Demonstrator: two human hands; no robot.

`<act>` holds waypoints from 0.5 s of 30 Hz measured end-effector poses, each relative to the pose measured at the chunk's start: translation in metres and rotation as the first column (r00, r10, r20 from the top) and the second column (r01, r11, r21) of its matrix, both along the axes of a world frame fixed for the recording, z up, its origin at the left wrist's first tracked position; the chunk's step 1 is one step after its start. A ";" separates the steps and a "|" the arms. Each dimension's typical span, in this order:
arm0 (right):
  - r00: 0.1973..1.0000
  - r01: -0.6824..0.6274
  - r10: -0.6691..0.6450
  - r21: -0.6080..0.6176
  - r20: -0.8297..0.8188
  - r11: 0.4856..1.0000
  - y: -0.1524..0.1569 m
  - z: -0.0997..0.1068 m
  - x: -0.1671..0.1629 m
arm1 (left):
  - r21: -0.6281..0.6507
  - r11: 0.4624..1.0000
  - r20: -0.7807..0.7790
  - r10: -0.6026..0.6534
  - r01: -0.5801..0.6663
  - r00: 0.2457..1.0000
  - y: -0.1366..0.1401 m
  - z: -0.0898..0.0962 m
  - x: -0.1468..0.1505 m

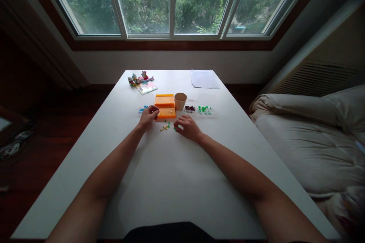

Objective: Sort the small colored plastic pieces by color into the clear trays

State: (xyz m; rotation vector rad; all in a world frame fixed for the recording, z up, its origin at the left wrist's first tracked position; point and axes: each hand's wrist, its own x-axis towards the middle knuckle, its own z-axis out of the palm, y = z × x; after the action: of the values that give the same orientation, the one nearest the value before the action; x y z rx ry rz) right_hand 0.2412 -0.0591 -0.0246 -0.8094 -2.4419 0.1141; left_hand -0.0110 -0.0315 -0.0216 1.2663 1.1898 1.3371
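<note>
My left hand (148, 117) is at the left edge of an open orange box (164, 100), its thumb and fingers pinched together over the near half. Whatever lies between those fingertips is too small to make out. A few pale pieces (170, 111) lie inside the box. My right hand (188, 127) rests on the table with curled fingers over green pieces (175, 129); whether it grips one is hidden. Between both hands lie small yellow pieces (164, 128) and a few green ones.
Behind the hands stand a beige cup (180, 101), a clear box of dark brown pieces (189, 108), one of green pieces (204, 110) and one of blue pieces (142, 109). Farther back are toy figures (139, 78), a colourful card (146, 87) and white papers (204, 79).
</note>
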 end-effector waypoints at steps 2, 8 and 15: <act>0.999 0.010 -0.011 -0.019 -0.052 1.000 0.003 -0.002 0.002 | -0.009 0.999 -0.002 0.053 -0.053 0.999 0.002 -0.004 0.003; 0.993 0.008 -0.013 -0.042 -0.116 0.999 0.006 -0.002 0.007 | 0.011 0.990 0.031 0.143 -0.144 0.989 0.007 -0.013 0.001; 0.944 0.205 -0.213 -0.060 -0.253 0.977 0.019 0.002 0.024 | 0.159 0.984 -0.256 0.125 -0.086 0.959 -0.006 -0.010 0.000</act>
State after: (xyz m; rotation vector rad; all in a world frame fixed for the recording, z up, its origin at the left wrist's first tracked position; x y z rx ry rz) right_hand 0.2652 -0.0400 -0.0230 -0.9974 -2.1019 0.1687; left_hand -0.0110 -0.0377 -0.0314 1.5432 1.3805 1.3835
